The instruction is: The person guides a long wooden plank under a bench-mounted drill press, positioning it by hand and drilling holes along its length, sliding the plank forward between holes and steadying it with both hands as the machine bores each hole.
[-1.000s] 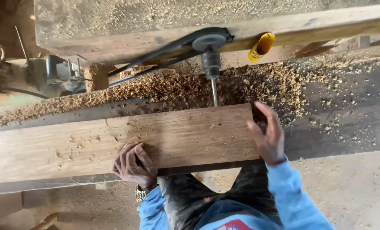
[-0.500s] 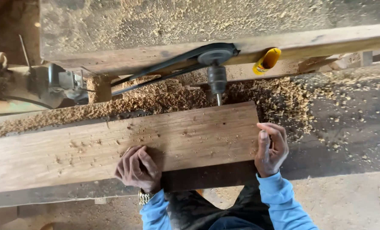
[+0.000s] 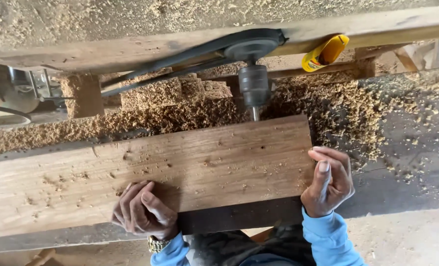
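A thick wooden plank (image 3: pixel 190 167) lies across the workbench, its far edge pressed against a horizontal drill bit (image 3: pixel 255 113) held in a dark chuck (image 3: pixel 253 84). My left hand (image 3: pixel 141 212) presses on the plank's near edge with fingers curled over the top. At the plank's right end my right hand (image 3: pixel 330 180) grips the end face, thumb along it. A belt (image 3: pixel 180 59) runs from a pulley (image 3: pixel 251 47) above the chuck off to the left.
Heaps of wood shavings (image 3: pixel 180 111) lie behind the plank and spread to the right. A yellow object (image 3: pixel 325 53) hangs under the wooden beam (image 3: pixel 387 27) at the back. Metal machine parts (image 3: pixel 17 88) sit at far left. Dusty floor (image 3: pixel 406 236) is at lower right.
The plank has moved toward the drill, so most of the bit is now hidden in its far edge. My right hand went from open above the plank's end to gripping it.
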